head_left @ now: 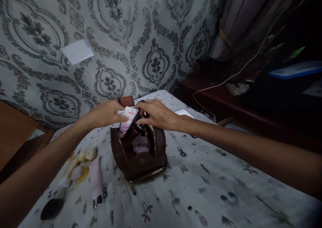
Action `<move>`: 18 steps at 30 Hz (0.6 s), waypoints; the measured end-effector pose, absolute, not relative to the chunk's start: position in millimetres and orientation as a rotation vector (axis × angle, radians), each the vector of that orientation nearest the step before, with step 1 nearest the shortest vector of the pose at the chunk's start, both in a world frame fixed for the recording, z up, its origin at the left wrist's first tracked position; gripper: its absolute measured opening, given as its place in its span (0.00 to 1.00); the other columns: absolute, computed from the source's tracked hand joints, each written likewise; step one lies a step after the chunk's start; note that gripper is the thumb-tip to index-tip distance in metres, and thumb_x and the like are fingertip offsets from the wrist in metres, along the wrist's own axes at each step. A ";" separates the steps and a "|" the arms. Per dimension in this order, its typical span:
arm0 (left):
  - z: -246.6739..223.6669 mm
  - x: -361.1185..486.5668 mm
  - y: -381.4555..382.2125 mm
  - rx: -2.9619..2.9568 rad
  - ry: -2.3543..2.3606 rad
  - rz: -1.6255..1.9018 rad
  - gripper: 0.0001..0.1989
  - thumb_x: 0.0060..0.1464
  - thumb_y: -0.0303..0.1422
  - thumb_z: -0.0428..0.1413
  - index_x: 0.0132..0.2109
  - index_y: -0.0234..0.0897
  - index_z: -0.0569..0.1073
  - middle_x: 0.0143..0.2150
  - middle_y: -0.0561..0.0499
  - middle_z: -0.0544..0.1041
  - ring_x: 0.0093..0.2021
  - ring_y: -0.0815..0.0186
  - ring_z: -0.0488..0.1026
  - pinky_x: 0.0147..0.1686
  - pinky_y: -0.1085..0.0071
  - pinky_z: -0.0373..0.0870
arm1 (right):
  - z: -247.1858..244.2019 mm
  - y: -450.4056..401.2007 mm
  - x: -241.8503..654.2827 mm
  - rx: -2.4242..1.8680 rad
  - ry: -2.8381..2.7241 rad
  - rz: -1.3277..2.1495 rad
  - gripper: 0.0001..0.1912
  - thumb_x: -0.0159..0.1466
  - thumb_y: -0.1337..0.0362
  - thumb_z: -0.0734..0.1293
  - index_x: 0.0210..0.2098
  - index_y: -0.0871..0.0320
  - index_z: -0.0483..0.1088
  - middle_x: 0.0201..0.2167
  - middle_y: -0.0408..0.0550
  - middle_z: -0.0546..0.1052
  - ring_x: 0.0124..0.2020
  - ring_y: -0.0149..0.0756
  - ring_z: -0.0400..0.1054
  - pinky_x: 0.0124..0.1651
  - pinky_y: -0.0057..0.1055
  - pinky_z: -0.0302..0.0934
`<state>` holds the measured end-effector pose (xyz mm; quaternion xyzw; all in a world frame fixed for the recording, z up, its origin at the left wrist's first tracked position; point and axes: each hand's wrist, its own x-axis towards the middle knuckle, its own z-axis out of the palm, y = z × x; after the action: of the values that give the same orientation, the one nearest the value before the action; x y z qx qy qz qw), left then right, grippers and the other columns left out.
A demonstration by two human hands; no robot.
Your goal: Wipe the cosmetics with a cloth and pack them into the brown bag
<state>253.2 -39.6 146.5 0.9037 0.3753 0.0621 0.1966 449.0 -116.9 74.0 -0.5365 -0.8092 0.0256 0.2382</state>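
Observation:
A dark brown bag [130, 167] stands unzipped on the patterned sheet, with a round clear-lidded case [141, 145] inside its opening. My left hand [108, 114] is closed on a white and pink tube [127, 120] at the bag's back left; something white also shows by its fingers. My right hand [158, 114] is at the back right of the opening, its fingers closed around a dark item whose shape is partly hidden. Left of the bag lie a pink tube with a silver cap [95, 182], several small yellow and pink containers, and a black oval object [52, 208].
A phone with a lit screen [184, 112] lies behind my right forearm. The patterned wall [156, 63] rises behind the bed, with a switch plate [77, 51] on it. A white cable [223, 83] hangs across a dark red ledge [211, 94] at right.

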 end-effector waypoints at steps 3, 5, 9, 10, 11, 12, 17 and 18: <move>147.9 264.2 -45.6 2.803 1.142 -0.232 0.14 0.48 0.43 0.59 0.21 0.41 0.71 0.17 0.55 0.65 0.23 0.63 0.65 0.26 0.69 0.52 | 72.4 -116.9 448.9 -1.447 -2.204 0.087 0.24 0.65 0.55 0.69 0.57 0.59 0.66 0.44 0.53 0.76 0.48 0.47 0.66 0.50 0.37 0.50; 147.8 270.6 -48.4 2.899 1.164 -0.393 0.12 0.51 0.42 0.57 0.25 0.41 0.73 0.20 0.54 0.69 0.26 0.61 0.69 0.27 0.69 0.55 | 72.4 -116.8 448.8 -1.442 -2.198 0.097 0.23 0.66 0.55 0.69 0.56 0.59 0.67 0.44 0.54 0.76 0.49 0.48 0.66 0.50 0.37 0.50; 143.0 275.3 -48.6 3.026 1.192 -0.603 0.12 0.54 0.42 0.55 0.37 0.41 0.78 0.34 0.48 0.80 0.41 0.54 0.76 0.34 0.68 0.62 | 73.9 -115.9 449.1 -1.431 -2.211 0.084 0.19 0.65 0.56 0.69 0.53 0.59 0.70 0.44 0.53 0.77 0.48 0.47 0.67 0.49 0.36 0.51; 141.7 275.5 -48.8 3.048 1.220 -0.637 0.14 0.55 0.43 0.55 0.40 0.40 0.78 0.39 0.45 0.81 0.45 0.52 0.77 0.36 0.67 0.64 | 74.2 -115.5 449.2 -1.427 -2.217 0.081 0.18 0.65 0.56 0.69 0.52 0.58 0.71 0.44 0.53 0.77 0.48 0.47 0.67 0.48 0.36 0.51; 140.7 275.8 -49.5 3.066 1.245 -0.671 0.16 0.55 0.44 0.55 0.44 0.40 0.78 0.44 0.43 0.81 0.48 0.50 0.76 0.38 0.65 0.66 | 74.4 -115.0 449.3 -1.423 -2.223 0.082 0.18 0.65 0.56 0.69 0.51 0.58 0.72 0.44 0.53 0.77 0.48 0.47 0.67 0.48 0.36 0.51; 140.2 276.5 -50.9 3.079 1.263 -0.703 0.17 0.56 0.44 0.55 0.46 0.39 0.77 0.48 0.42 0.80 0.50 0.48 0.76 0.40 0.64 0.67 | 74.4 -114.5 449.6 -1.419 -2.226 0.087 0.18 0.65 0.56 0.69 0.51 0.58 0.72 0.44 0.53 0.77 0.48 0.47 0.67 0.48 0.36 0.51; 143.6 284.4 -66.1 3.108 1.306 -0.836 0.20 0.58 0.41 0.56 0.54 0.36 0.74 0.52 0.38 0.79 0.53 0.46 0.75 0.46 0.60 0.70 | 71.6 -110.7 452.1 -1.370 -2.247 0.098 0.17 0.65 0.57 0.69 0.51 0.58 0.72 0.46 0.53 0.77 0.49 0.46 0.67 0.49 0.36 0.51; 144.6 286.2 -68.8 3.108 1.322 -0.861 0.20 0.58 0.40 0.56 0.54 0.34 0.74 0.52 0.37 0.79 0.53 0.45 0.76 0.46 0.60 0.70 | 70.6 -109.6 452.8 -1.355 -2.249 0.087 0.17 0.65 0.56 0.70 0.50 0.58 0.73 0.46 0.53 0.77 0.49 0.46 0.67 0.49 0.36 0.51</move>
<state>286.2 -68.8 144.6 0.8786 0.3737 -0.2433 -0.1709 452.8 -109.6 70.6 -0.4989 -0.8279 0.0320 0.2544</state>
